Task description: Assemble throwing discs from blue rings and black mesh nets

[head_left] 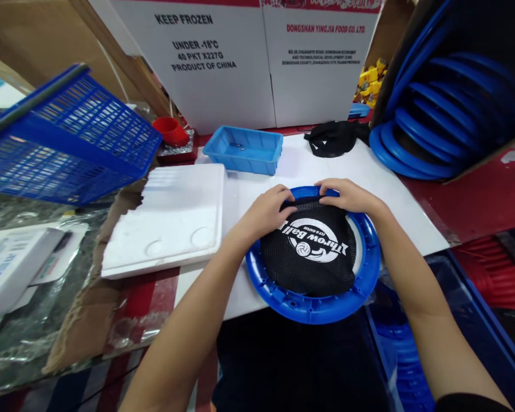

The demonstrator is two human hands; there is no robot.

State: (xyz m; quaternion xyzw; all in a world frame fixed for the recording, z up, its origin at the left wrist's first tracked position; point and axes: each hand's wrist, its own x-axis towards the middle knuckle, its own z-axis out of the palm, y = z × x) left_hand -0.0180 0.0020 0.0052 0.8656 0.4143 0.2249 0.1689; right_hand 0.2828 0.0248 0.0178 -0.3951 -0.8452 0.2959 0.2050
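A blue plastic ring (pixel 313 312) lies at the front edge of the white work surface, partly over my lap. Inside it sits a black mesh net (pixel 309 274) printed with a white "Throw Ball" logo. My left hand (pixel 277 209) pinches the net's upper edge at the ring's far left side. On the far right side, my right hand (pixel 343 194) has its fingers curled over the same edge, thumb below and fingertips on the rim. Between the two hands the net's dark border runs along the ring.
A light-blue tray (pixel 257 163) holds a few small metal bits. Left are a white foam board (pixel 184 212), a blue basket (pixel 81 131) and a red cup (pixel 170 133). More black net (pixel 332 143) lies at the back; blue rings (pixel 438 126) fill a carton at right.
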